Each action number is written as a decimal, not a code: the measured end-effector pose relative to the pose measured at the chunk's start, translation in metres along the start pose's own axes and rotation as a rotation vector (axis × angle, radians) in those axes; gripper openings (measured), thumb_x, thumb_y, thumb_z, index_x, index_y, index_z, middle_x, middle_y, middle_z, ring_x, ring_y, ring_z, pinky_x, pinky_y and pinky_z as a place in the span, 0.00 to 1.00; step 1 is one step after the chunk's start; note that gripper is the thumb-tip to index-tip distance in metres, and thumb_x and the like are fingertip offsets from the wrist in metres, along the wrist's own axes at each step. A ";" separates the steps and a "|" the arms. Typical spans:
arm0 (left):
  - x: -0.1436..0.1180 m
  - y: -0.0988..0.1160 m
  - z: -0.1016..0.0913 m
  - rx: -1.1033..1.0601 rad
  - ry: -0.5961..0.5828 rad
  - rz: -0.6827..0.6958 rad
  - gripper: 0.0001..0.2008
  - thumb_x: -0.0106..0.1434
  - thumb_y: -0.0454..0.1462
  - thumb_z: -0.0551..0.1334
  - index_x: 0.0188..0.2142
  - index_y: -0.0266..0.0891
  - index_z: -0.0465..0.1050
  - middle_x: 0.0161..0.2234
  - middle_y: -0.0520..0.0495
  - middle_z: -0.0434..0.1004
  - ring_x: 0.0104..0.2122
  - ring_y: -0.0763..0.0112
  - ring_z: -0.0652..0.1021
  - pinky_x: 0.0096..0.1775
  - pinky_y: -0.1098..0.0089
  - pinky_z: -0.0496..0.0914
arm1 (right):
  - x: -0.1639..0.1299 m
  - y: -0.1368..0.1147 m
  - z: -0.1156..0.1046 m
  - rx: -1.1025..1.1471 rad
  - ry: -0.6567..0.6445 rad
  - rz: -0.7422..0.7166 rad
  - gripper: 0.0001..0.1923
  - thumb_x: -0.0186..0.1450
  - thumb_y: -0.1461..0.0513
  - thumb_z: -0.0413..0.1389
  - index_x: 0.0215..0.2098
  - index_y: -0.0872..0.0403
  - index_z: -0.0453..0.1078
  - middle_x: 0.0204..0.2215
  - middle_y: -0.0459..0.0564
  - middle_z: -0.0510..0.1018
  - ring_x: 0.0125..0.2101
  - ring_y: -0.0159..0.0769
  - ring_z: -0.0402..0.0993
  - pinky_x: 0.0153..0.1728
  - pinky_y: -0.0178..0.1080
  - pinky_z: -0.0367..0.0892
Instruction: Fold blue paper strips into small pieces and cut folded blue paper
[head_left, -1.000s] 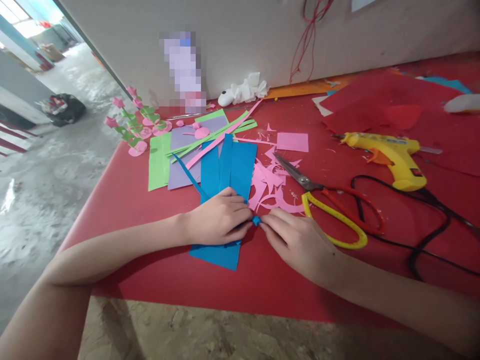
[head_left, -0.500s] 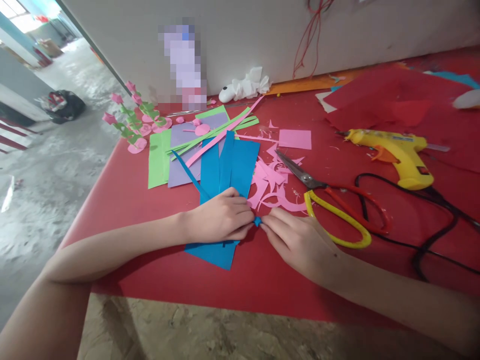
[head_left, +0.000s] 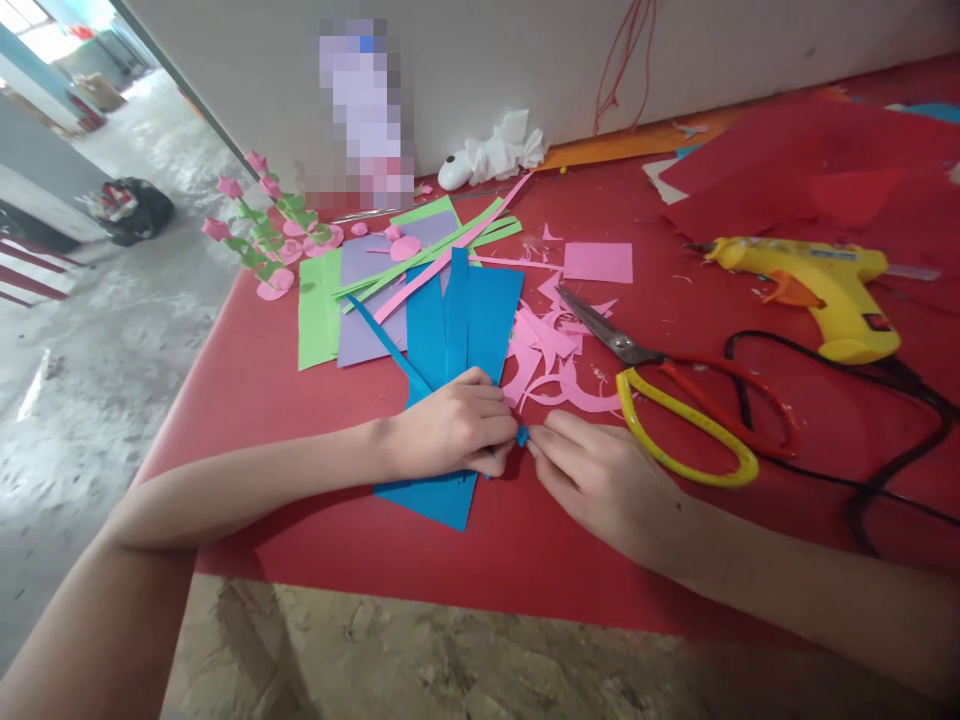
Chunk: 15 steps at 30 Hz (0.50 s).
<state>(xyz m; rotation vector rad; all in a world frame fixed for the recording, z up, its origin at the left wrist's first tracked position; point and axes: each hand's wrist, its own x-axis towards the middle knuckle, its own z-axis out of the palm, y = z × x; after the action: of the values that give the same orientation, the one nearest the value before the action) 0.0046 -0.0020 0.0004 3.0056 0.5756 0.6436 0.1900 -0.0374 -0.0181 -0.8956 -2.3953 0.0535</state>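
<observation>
A small folded piece of blue paper (head_left: 523,436) shows between my two hands, its shape partly hidden by fingers. My left hand (head_left: 459,428) is closed on its left side, fingers curled over. From the right, my right hand (head_left: 589,470) pinches the same piece with its fingertips. Under my left hand lie blue paper sheets (head_left: 491,325), one narrow strip (head_left: 390,345) sticking out to the left. Pink paper scraps (head_left: 551,350) are scattered just beyond my fingers. Scissors (head_left: 630,352) with one red and one yellow handle lie partly open behind my right hand.
A yellow glue gun (head_left: 832,280) and its black cable (head_left: 892,480) lie at the right. Green sheets (head_left: 319,310), a purple sheet (head_left: 360,335) and pink paper flowers (head_left: 259,230) are at the left. Red sheets (head_left: 810,170) lie at the back of the red table (head_left: 315,540).
My left fingers have curled in more tightly, and the blue piece between my hands has turned slightly. The view has shifted a little; the other things lie as before.
</observation>
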 end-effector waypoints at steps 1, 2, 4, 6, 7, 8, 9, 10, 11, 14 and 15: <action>0.000 0.000 0.000 -0.004 0.004 -0.005 0.12 0.57 0.28 0.51 0.19 0.40 0.57 0.16 0.56 0.65 0.21 0.76 0.62 0.32 0.73 0.59 | 0.000 0.000 0.000 0.001 0.001 -0.002 0.18 0.66 0.69 0.42 0.20 0.56 0.63 0.18 0.45 0.64 0.18 0.26 0.58 0.20 0.33 0.52; 0.000 0.001 0.001 -0.008 0.007 -0.011 0.12 0.57 0.28 0.51 0.19 0.40 0.56 0.16 0.56 0.64 0.21 0.76 0.62 0.32 0.73 0.59 | 0.001 0.001 -0.001 0.002 0.003 -0.003 0.18 0.66 0.69 0.42 0.20 0.56 0.63 0.18 0.45 0.64 0.17 0.26 0.58 0.20 0.33 0.52; 0.001 0.002 0.001 -0.015 0.012 -0.019 0.12 0.56 0.28 0.51 0.19 0.40 0.56 0.16 0.56 0.64 0.21 0.76 0.62 0.32 0.73 0.59 | 0.001 0.001 -0.001 0.001 0.010 -0.004 0.18 0.66 0.69 0.42 0.20 0.56 0.63 0.17 0.44 0.63 0.17 0.26 0.57 0.20 0.33 0.52; 0.001 0.002 0.002 -0.018 0.015 -0.023 0.12 0.56 0.28 0.51 0.19 0.40 0.55 0.16 0.56 0.63 0.21 0.76 0.61 0.32 0.73 0.59 | 0.002 0.001 -0.001 0.001 0.016 -0.008 0.18 0.65 0.69 0.43 0.20 0.56 0.63 0.17 0.44 0.63 0.18 0.26 0.57 0.20 0.33 0.52; 0.001 0.003 0.003 -0.017 0.016 -0.024 0.12 0.56 0.28 0.50 0.19 0.40 0.55 0.16 0.56 0.63 0.21 0.76 0.61 0.31 0.73 0.59 | 0.001 0.001 -0.001 0.001 0.019 -0.011 0.18 0.65 0.69 0.43 0.20 0.56 0.63 0.17 0.44 0.63 0.18 0.27 0.57 0.20 0.33 0.53; 0.001 0.003 0.003 -0.014 0.015 -0.026 0.12 0.55 0.27 0.50 0.19 0.40 0.54 0.15 0.56 0.63 0.21 0.76 0.61 0.31 0.73 0.59 | 0.001 0.001 -0.001 0.002 0.021 -0.012 0.18 0.65 0.69 0.43 0.19 0.57 0.63 0.17 0.44 0.62 0.18 0.27 0.58 0.20 0.33 0.53; 0.001 0.002 0.004 -0.011 0.016 -0.027 0.12 0.55 0.27 0.50 0.19 0.40 0.54 0.15 0.56 0.63 0.21 0.76 0.61 0.31 0.73 0.59 | 0.001 0.000 0.000 0.002 0.023 -0.011 0.18 0.65 0.69 0.43 0.19 0.57 0.63 0.17 0.44 0.62 0.18 0.27 0.58 0.20 0.33 0.53; 0.002 0.002 0.005 -0.008 0.017 -0.028 0.11 0.55 0.27 0.50 0.19 0.40 0.54 0.15 0.56 0.62 0.21 0.76 0.61 0.31 0.73 0.59 | 0.000 0.000 0.000 0.002 0.024 -0.009 0.17 0.65 0.70 0.44 0.19 0.57 0.63 0.17 0.44 0.62 0.18 0.27 0.57 0.19 0.33 0.53; 0.002 0.002 0.005 -0.004 0.020 -0.028 0.11 0.55 0.27 0.50 0.19 0.40 0.54 0.15 0.56 0.62 0.21 0.76 0.61 0.31 0.73 0.59 | 0.000 -0.001 0.000 0.001 0.027 -0.005 0.17 0.64 0.70 0.44 0.18 0.56 0.62 0.17 0.44 0.62 0.17 0.27 0.57 0.19 0.33 0.52; 0.002 0.002 0.007 0.004 0.034 -0.025 0.11 0.54 0.27 0.50 0.19 0.40 0.54 0.15 0.56 0.63 0.20 0.76 0.61 0.31 0.73 0.59 | -0.001 -0.001 0.001 0.000 0.032 0.003 0.17 0.64 0.70 0.44 0.18 0.56 0.62 0.16 0.44 0.62 0.17 0.26 0.56 0.19 0.33 0.52; 0.002 0.002 0.007 0.007 0.038 -0.024 0.11 0.53 0.26 0.50 0.18 0.40 0.54 0.15 0.56 0.63 0.20 0.76 0.61 0.31 0.73 0.60 | 0.000 -0.001 0.001 0.001 0.032 0.003 0.18 0.64 0.70 0.44 0.17 0.56 0.62 0.16 0.44 0.62 0.17 0.26 0.56 0.19 0.33 0.52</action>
<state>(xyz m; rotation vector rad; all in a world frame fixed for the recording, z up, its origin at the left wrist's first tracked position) 0.0101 -0.0029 -0.0044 2.9937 0.6163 0.6999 0.1891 -0.0384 -0.0188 -0.8937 -2.3638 0.0407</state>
